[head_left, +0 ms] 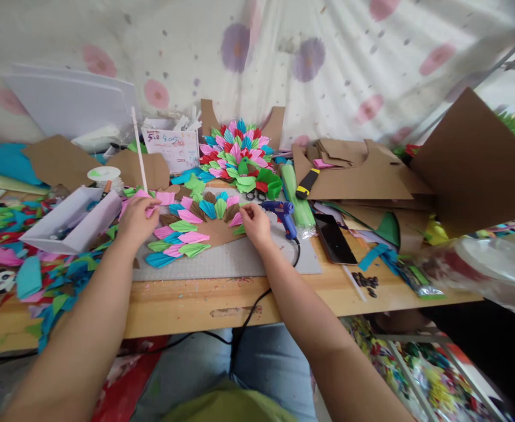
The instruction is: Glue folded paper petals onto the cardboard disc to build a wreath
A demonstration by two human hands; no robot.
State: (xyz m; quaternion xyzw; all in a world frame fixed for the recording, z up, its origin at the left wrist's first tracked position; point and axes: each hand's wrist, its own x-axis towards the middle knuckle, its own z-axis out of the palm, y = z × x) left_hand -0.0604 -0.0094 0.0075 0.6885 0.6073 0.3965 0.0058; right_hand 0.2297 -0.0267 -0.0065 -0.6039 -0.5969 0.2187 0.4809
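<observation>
A brown cardboard fan (pixel 211 230) lies on a grey mat (pixel 240 261), covered with folded paper leaves in pink, green and blue. My left hand (pixel 138 220) is closed on a pink folded paper leaf (pixel 149 202) at the fan's left edge. My right hand (pixel 254 225) pinches a pink leaf (pixel 236 220) at the fan's right edge. A blue hot glue gun (pixel 283 214) lies just right of that hand, its black cord running off the table's front.
A finished round leaf fan (pixel 235 153) stands at the back. A white box (pixel 75 220) sits left, among loose coloured leaves (pixel 59 281). Cardboard pieces (pixel 363 170), a yellow-black utility knife (pixel 307 183), a black phone (pixel 334 239) and green glue sticks (pixel 296 199) lie right.
</observation>
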